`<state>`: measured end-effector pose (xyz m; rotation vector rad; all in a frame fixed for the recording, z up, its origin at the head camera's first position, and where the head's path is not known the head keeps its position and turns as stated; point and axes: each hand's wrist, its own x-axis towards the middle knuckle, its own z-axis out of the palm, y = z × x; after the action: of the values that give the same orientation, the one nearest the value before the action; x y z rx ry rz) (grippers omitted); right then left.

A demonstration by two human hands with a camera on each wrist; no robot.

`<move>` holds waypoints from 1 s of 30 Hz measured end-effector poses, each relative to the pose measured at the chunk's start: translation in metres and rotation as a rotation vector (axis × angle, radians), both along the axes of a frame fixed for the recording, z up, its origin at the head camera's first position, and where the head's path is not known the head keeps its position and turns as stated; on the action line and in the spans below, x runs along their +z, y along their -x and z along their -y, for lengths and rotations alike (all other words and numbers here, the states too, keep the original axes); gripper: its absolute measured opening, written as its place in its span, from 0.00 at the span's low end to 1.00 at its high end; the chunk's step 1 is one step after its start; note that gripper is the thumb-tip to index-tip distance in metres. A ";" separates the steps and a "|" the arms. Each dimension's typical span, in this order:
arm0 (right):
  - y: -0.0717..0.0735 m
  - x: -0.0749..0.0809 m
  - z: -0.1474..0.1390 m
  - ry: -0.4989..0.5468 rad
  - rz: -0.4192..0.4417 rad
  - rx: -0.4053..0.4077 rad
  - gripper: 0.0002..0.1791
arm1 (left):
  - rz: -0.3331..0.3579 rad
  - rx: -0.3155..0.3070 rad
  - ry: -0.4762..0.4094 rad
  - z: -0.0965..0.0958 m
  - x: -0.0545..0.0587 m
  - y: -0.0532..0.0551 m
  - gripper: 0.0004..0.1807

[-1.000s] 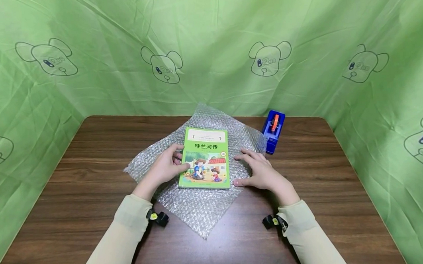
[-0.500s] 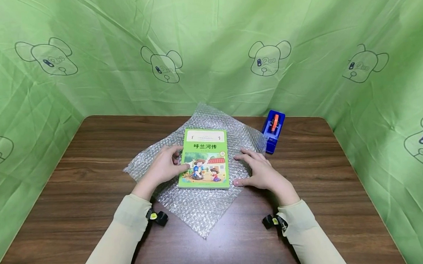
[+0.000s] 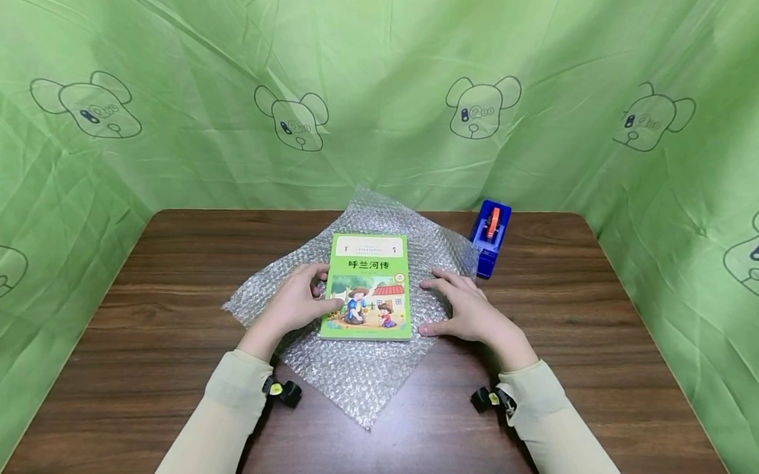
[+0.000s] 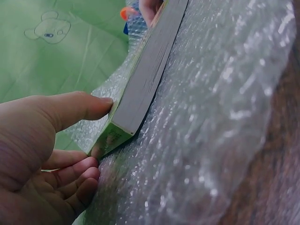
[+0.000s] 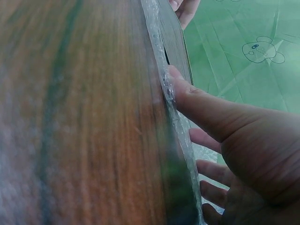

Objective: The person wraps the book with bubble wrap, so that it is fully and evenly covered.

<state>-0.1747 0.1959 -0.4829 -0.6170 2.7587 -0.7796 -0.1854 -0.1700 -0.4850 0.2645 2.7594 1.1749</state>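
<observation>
A closed green paperback (image 3: 372, 287), titled 呼兰河传 above a picture of two hatted figures and a red-roofed house, lies face up on a sheet of clear bubble wrap (image 3: 361, 381) spread out diamond-wise. The left hand (image 3: 299, 298) pinches its left edge; the right hand (image 3: 470, 309) touches the bubble wrap just beside its right edge.

A blue tape dispenser (image 3: 486, 260) with an orange core (image 3: 493, 222) sits at two o'clock from the middle of the dark wood-grain table (image 3: 582, 291), whose far corners are rounded. Creased green cloth (image 3: 375, 37) rises beyond, spanning nine through twelve to three o'clock. Outlined cartoon heads with big ears (image 3: 484, 108) dot it at nine, ten, eleven, one, two and three o'clock.
</observation>
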 end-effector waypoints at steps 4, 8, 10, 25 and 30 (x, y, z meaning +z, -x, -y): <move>0.000 -0.001 0.000 -0.003 -0.002 0.003 0.51 | 0.002 -0.005 -0.009 0.001 -0.001 0.000 0.46; 0.000 0.000 0.001 -0.012 0.010 0.002 0.52 | 0.001 -0.006 -0.014 0.002 -0.003 0.001 0.46; 0.000 0.000 0.001 -0.013 0.014 0.002 0.52 | -0.002 -0.007 -0.017 0.002 -0.003 0.001 0.47; -0.004 0.009 0.008 -0.025 -0.103 0.029 0.51 | 0.039 -0.073 -0.019 0.003 -0.005 0.000 0.45; -0.005 0.012 0.012 0.019 -0.140 0.089 0.45 | 0.042 -0.074 -0.023 0.003 -0.006 0.000 0.46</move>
<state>-0.1697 0.1841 -0.4708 -0.8218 2.8290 -0.7715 -0.1850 -0.1726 -0.4908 0.3379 2.6771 1.1804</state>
